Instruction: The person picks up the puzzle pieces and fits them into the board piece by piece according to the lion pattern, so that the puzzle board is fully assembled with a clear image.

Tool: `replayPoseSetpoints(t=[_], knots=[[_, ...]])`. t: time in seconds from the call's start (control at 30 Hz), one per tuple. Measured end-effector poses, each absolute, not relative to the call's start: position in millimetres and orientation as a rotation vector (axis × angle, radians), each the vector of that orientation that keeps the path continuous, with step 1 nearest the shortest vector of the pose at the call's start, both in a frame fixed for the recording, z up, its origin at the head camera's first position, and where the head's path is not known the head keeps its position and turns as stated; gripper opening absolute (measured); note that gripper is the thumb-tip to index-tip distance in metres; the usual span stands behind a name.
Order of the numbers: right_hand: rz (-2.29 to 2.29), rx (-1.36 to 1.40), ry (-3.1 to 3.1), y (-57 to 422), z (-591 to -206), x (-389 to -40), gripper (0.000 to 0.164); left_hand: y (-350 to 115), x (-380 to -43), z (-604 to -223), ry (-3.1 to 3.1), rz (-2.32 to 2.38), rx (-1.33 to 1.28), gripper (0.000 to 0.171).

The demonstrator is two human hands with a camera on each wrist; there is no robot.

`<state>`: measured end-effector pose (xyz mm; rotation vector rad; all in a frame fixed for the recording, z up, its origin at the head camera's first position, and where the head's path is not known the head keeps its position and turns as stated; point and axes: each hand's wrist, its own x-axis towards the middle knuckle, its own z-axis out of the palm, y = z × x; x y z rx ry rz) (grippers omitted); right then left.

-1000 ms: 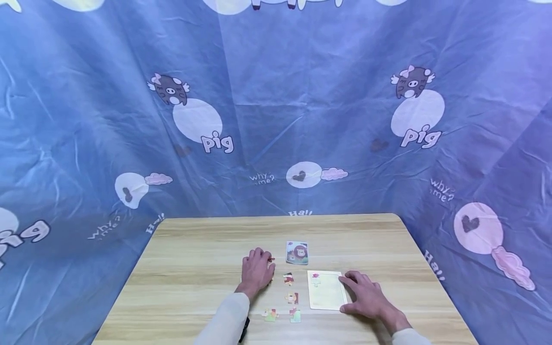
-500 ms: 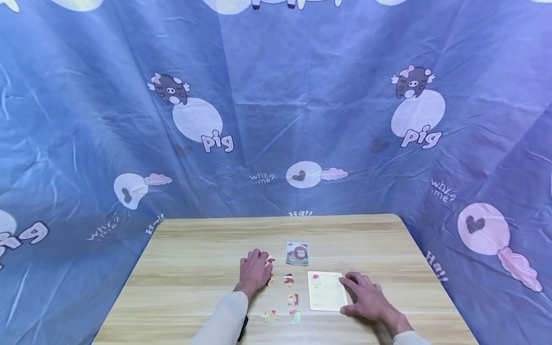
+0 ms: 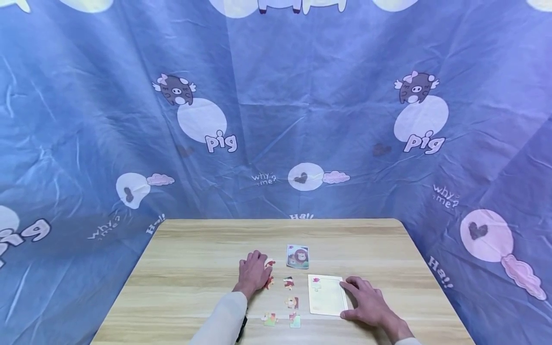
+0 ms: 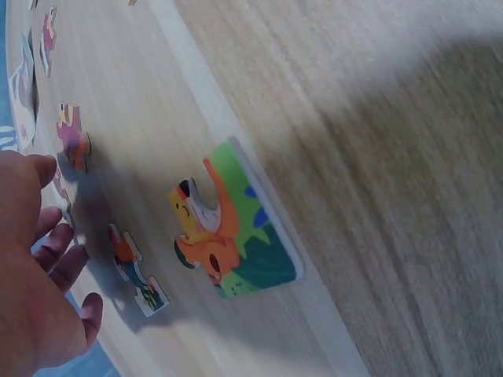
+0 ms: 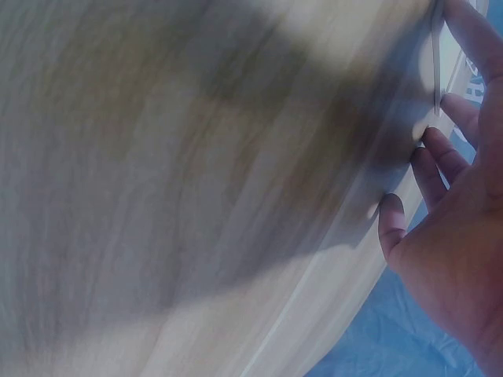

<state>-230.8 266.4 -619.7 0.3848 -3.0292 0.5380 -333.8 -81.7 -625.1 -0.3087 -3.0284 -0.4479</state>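
My left hand [image 3: 253,273] hovers low over the table, fingers loosely bent, beside red-and-white jigsaw pieces [image 3: 269,263]. In the left wrist view, a green-and-orange corner jigsaw piece [image 4: 255,243] lies flat near that hand, with a smaller blue-and-orange piece [image 4: 137,275] under the fingers. Beyond the thumb is a red-and-orange piece [image 4: 72,140]. My right hand [image 3: 368,303] touches the right edge of a pale puzzle tray [image 3: 329,299] with thumb and forefinger spread. One piece with a pink flower [image 3: 316,281] sits in the tray's upper left corner.
A lion picture card [image 3: 298,257] lies behind the pieces. Between the hands are a brown-and-red piece [image 3: 288,283], a lion-face piece [image 3: 292,302] and two greenish pieces [image 3: 295,320] nearer the front. A blue printed cloth [image 3: 276,120] surrounds the wooden table [image 3: 194,249].
The left hand has shifted slightly left and toward me, uncovering more of the red pieces beside it. The right hand stays at the tray. The head view has tilted up slightly.
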Motion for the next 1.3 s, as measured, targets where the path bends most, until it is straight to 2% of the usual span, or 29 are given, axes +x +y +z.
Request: replayPoseSetpoints(t=[0.57,1.3], knots=[[0.524,0.368,-3.038,266.6,-624.0,-229.5,0.087,-82.9,-331.3,-626.5,-2.988,-0.452,-0.325,0.032],[0.552,0.363,-3.031,267.9,-626.2,-229.0,0.087,-84.4,-335.7,-631.1,-2.966,-0.613,-0.306,0.031]])
